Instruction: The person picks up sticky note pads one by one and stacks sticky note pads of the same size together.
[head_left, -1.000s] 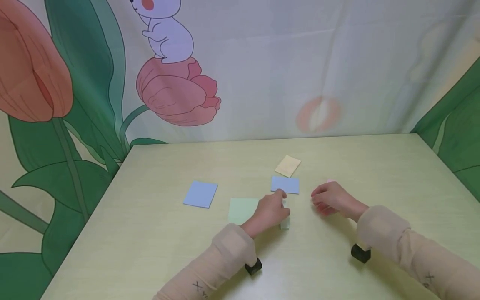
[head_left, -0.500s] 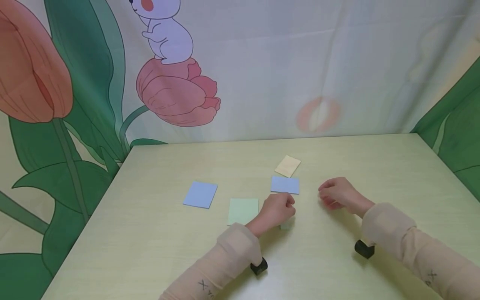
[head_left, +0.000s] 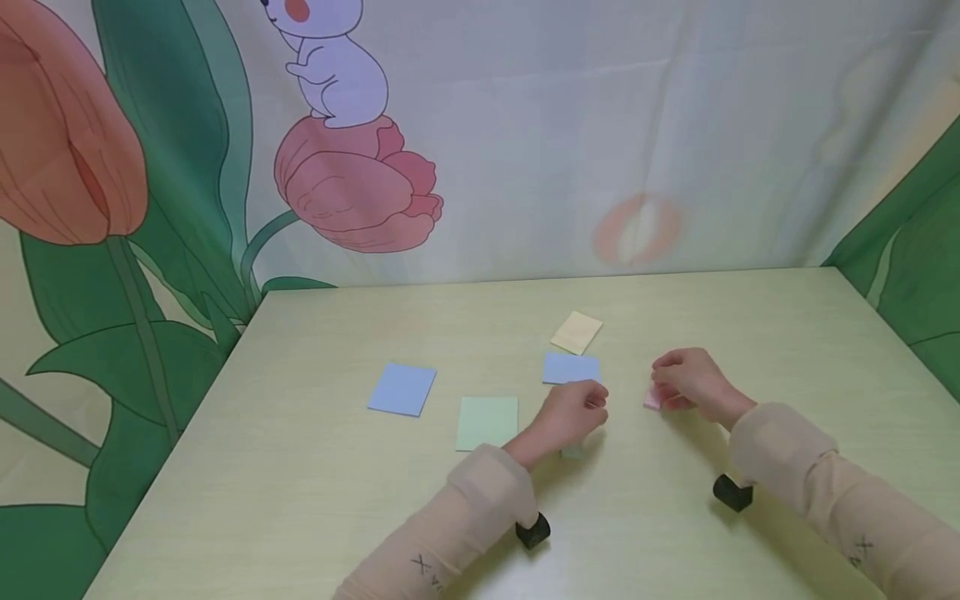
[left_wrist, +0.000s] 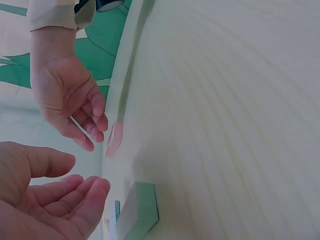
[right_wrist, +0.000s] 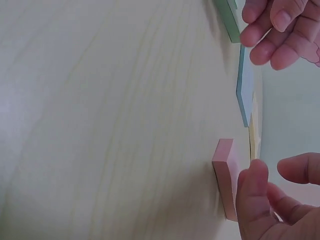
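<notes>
My left hand (head_left: 566,417) is loosely bent above the table, partly over a small green block (left_wrist: 137,212); its thumb and fingers stand apart with nothing between them. My right hand (head_left: 693,383) hovers beside a pink block (right_wrist: 227,175), thumb and fingertips separated and holding nothing. In the head view that hand hides most of the pink block, leaving its near left corner visible. A blue rectangular piece (head_left: 571,367) lies just beyond my left hand, touching or nearly touching a pale yellow piece (head_left: 577,332) behind it.
A flat green square (head_left: 487,422) lies left of my left hand. Farther left is a blue square piece (head_left: 402,389). The light wooden table (head_left: 247,483) ends at a printed curtain (head_left: 525,150) behind.
My left hand has moved to the right, across the small green block. My right hand has shifted right and a little farther back, and the pink block's near corner shows beside it.
</notes>
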